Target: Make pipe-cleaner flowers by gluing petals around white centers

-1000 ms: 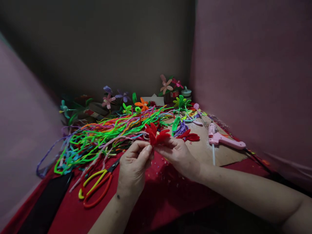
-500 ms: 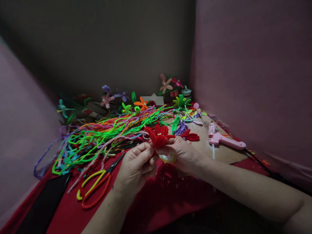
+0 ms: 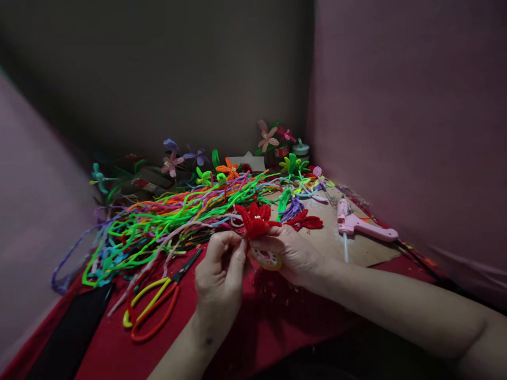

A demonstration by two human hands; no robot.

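A red fuzzy pipe-cleaner flower [image 3: 255, 220] with small pale beads at its centre is held up over the table. My right hand [image 3: 295, 253] grips it from the right side, thumb and fingers closed near its base. At the flower's lower left my left hand [image 3: 222, 269] makes a pinch, thumb against forefinger; what lies between these fingertips is hidden. Below my right fingers shows a round yellow-rimmed disc [image 3: 267, 258] with a pale patterned face, partly covered by the hand. Loose red petals [image 3: 307, 220] lie just behind my right hand.
Pipe cleaners [image 3: 170, 211] in many colours heap up on the left. Scissors [image 3: 158, 301] with red and yellow handles lie nearer me. A pink glue gun [image 3: 362, 226] rests on cardboard [image 3: 368, 250] at right. Finished flowers [image 3: 267, 136] stand along the back wall.
My left hand has turned more upright, with its pinch now at the flower's lower left. More of the round disc's face shows below my right hand. The view has shifted slightly.
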